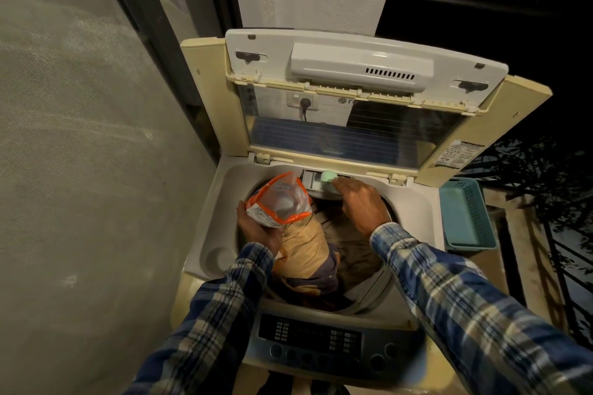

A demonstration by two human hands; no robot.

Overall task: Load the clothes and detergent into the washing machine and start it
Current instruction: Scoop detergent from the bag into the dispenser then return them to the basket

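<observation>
From your head view, your left hand (256, 232) has its fingers wrapped round the detergent bag (279, 202) above the clothes (308, 253) in the drum (369, 292). Your right hand (362, 204) pinches the green scoop (329, 179) over the dispenser tray (310, 178). Tip slowly and keep the scoop low, so the powder lands inside the tray.

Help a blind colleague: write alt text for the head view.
Over an open cream top-loading washing machine, the left hand grips an orange-edged clear plastic detergent bag above tan and navy clothes in the drum; the right hand holds a pale green scoop at the grey detergent drawer. A teal plastic basket sits beside the machine.
</observation>
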